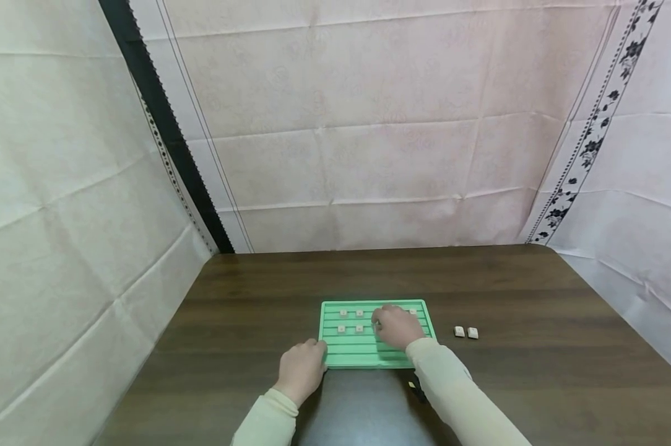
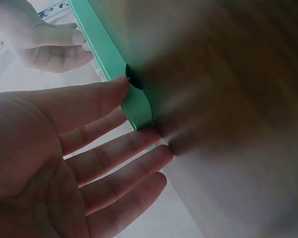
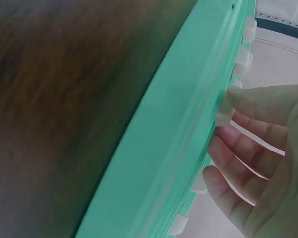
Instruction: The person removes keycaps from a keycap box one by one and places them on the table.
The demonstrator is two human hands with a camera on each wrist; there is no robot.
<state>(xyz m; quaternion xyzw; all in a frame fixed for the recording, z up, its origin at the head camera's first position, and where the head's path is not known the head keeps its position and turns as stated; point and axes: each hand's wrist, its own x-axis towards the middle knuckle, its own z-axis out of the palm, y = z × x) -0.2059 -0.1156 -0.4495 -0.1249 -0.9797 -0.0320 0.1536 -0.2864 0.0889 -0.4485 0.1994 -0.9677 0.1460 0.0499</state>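
A green ribbed board [image 1: 349, 359] lies flat on the table with several small white blocks [image 1: 359, 329] standing in its upper rows. At the board's near left corner, my left hand [image 1: 302, 370] grips the edge. In the left wrist view its thumb [image 2: 102, 96] lies against the green side, and the other fingers reach past the corner. Over the right half of the board is my right hand [image 1: 398, 326]. Its thumb and fingertips pinch a small white block [image 3: 223, 114] at the board's surface in the right wrist view; the fingers partly cover that block.
Two more white blocks [image 1: 466, 332] rest on the brown wooden table [image 1: 246, 310], right of the board. A small black object [image 1: 417, 390] with a pale yellow spot lies by my right forearm. White patterned cloth [image 1: 369, 155] hangs behind and at both sides.
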